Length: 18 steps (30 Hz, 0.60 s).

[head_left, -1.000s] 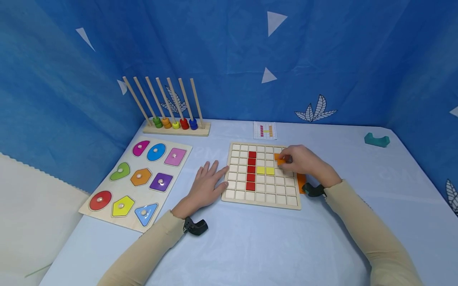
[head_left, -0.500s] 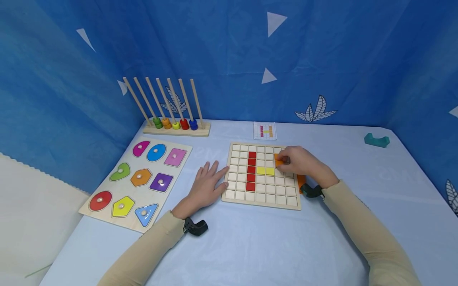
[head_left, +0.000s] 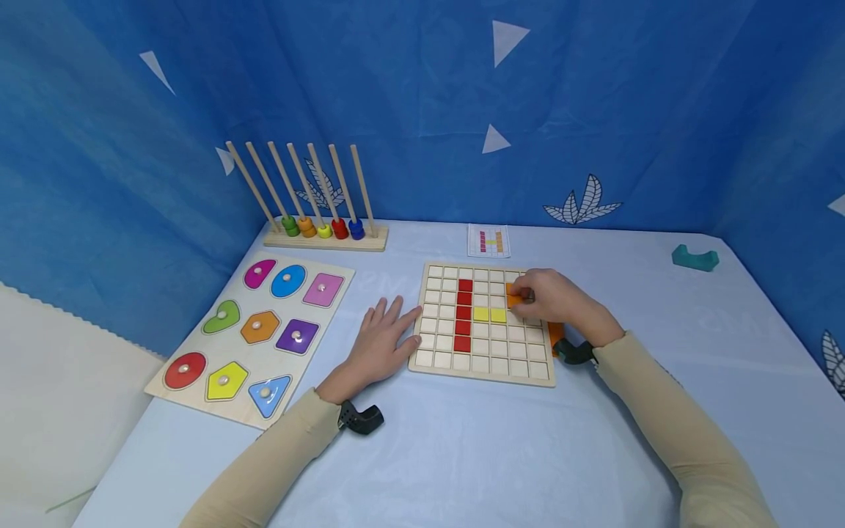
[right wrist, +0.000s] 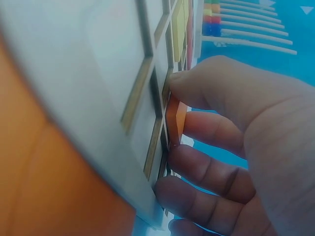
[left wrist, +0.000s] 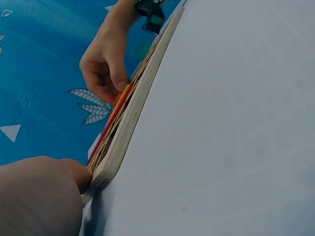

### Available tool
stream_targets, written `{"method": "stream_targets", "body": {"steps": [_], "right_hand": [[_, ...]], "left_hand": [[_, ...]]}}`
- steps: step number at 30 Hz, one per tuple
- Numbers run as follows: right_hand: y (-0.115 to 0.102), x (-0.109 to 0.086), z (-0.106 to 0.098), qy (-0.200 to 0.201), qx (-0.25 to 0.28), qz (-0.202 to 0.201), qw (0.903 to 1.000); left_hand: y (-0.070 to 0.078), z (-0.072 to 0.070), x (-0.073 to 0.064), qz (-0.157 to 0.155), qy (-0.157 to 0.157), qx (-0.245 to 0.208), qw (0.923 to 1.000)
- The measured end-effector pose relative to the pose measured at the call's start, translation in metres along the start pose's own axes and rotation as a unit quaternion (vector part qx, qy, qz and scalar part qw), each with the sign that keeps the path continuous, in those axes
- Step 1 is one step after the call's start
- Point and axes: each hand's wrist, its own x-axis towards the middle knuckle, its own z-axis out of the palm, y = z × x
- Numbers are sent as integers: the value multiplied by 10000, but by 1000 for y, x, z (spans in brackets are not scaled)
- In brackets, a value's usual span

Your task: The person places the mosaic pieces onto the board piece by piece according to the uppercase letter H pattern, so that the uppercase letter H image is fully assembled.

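A wooden grid board (head_left: 482, 378) lies on the table, with a column of red tiles (head_left: 464, 312) and two yellow tiles (head_left: 490, 314) in its cells. My right hand (head_left: 561, 302) is over the board's right side, thumb and fingers pinching an orange tile (right wrist: 176, 118) at a cell, as the right wrist view shows. Another orange patch (head_left: 512, 290) shows beside the fingertips; the hand hides part of this area. My left hand (head_left: 381, 341) rests with spread, straight fingers at the board's left edge, its thumb and index fingertips touching the rim.
Behind the board lies a small pattern card (head_left: 488, 241). A shape puzzle (head_left: 224, 345) and a bead stand (head_left: 323, 246) are at the left. An orange item (head_left: 556, 337) sits at the board's right edge, partly under my wrist. A teal piece (head_left: 695, 258) lies far right.
My right hand has shifted very slightly left, its fingers now covering more of the orange tile. My left hand and the board have stayed in place.
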Motion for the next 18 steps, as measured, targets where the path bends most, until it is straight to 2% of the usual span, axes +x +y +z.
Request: {"method": "stream_targets", "body": {"steps": [9, 18], "right_hand": [[0, -5, -5, -44, 38, 130, 9999], [12, -25, -16, -44, -2, 530, 9986]], "left_hand": [[1, 0, 1, 14, 2, -9, 10000], [1, 1, 0, 44, 97, 24, 9999]]}}
